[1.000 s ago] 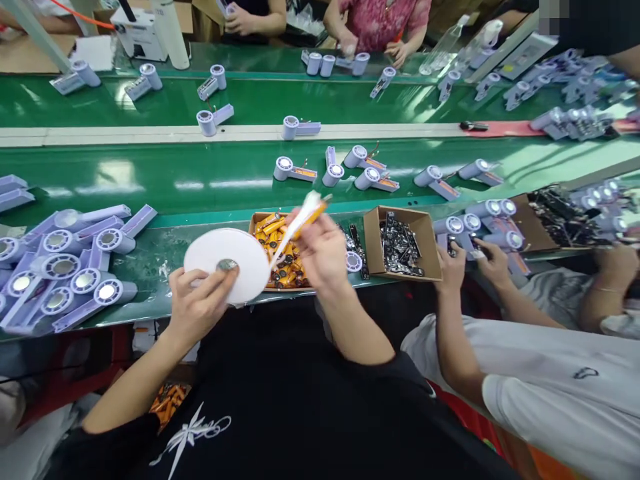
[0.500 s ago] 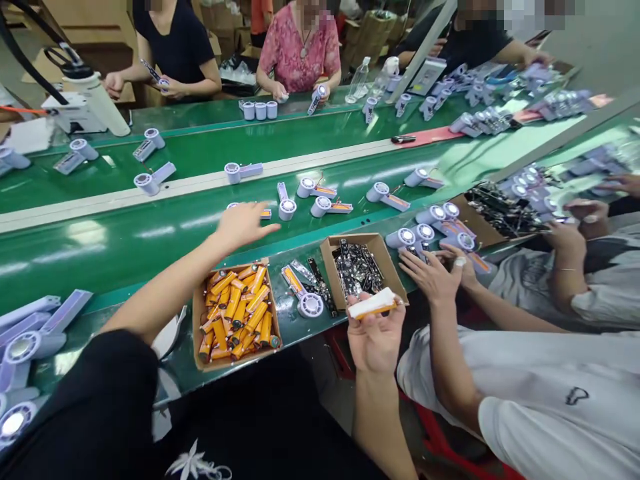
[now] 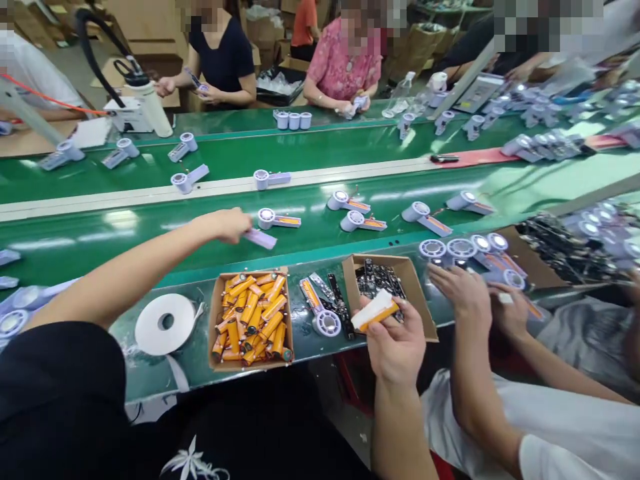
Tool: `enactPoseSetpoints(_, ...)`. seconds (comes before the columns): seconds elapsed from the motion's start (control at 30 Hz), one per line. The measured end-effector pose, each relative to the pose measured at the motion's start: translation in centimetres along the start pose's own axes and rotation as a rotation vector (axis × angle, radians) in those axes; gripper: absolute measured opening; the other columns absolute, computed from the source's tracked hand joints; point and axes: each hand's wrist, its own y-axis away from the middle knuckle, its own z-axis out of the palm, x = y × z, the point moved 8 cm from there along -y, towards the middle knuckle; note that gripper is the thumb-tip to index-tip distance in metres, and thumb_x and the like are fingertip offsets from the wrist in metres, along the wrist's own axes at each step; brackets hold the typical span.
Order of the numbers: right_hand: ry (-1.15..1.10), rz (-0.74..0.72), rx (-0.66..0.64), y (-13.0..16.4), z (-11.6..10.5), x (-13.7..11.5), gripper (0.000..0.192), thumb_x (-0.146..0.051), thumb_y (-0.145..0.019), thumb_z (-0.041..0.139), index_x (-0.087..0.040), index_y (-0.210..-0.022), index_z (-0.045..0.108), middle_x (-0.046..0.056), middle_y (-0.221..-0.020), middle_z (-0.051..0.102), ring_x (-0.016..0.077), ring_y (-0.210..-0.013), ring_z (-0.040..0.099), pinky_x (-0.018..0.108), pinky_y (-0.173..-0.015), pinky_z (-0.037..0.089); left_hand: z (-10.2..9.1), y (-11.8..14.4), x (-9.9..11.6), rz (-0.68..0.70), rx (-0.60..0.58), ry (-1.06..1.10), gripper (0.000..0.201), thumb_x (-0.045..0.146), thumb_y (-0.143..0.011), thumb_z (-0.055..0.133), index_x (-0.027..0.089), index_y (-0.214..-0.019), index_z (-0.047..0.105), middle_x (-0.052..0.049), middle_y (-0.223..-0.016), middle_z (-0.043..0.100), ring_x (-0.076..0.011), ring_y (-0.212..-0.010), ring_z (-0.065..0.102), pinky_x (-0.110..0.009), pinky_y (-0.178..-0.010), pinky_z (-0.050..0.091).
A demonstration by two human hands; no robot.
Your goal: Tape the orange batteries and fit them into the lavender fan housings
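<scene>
Battery (image 3: pixel 383 316), orange-cased with a white strip (image 3: pixel 371 307) along its top, sits right of centre in the lower frame, pinched between the thumb and fingers of the right hand (image 3: pixel 400 347). Just taken up from the green belt (image 3: pixel 320 241), a purple housing (image 3: pixel 261 239) now juts from the curled, pressed-together fingers of the left hand (image 3: pixel 233 225), left of centre, its round end hidden; both parts are thus in hand at once. White tape roll (image 3: pixel 146 327), held a second ago, lies on the bench (image 3: pixel 145 378) at lower left, near a carton (image 3: pixel 225 365) of orange batteries (image 3: pixel 253 310).
</scene>
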Motion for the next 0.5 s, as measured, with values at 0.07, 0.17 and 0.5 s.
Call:
enactPoseSetpoints(0.07,0.014,-0.035,-0.105,-1.8,4.3,-0.6,0.053,-0.031,-0.076,0.102,-0.036,-0.119,0.073,0.002,-0.103,0.091,0.0358,-0.107,0.089,0.055,-0.088,0.076,1.7,4.8,-4.2,-0.023,-0.043,-0.033,0.040,0.019,-0.065,0.079,0.027,-0.102,0.087,-0.011,-0.125,0.083,-0.0344,-0.126,0.068,-0.037,-0.099,0.058)
enactPoseSetpoints(0.17,0.030,-0.049,-0.336,-4.0,12.9,-0.6,0.049,-0.032,-0.078,0.101,-0.034,-0.118,0.074,0.001,-0.102,0.091,0.0312,-0.107,0.088,0.050,-0.090,0.076,4.2,8.8,-7.3,-0.060,-0.044,-0.027,0.052,0.022,-0.069,0.080,0.030,-0.120,0.085,-0.009,-0.143,0.078,-0.0355,-0.146,0.057,-0.039,-0.110,0.055)
enactPoseSetpoints(0.5,0.373,0.075,-0.875,-8.4,34.1,10.9,0.064,-0.040,-0.076,0.085,-0.024,-0.136,0.068,0.001,-0.097,0.086,0.0238,-0.096,0.084,0.043,-0.102,0.067,5.9,5.6,-9.7,-0.168,0.039,0.118,0.031,0.045,-0.093,0.071,0.036,-0.120,0.084,-0.002,-0.125,0.084,-0.0233,-0.123,0.071,-0.028,-0.106,0.050)
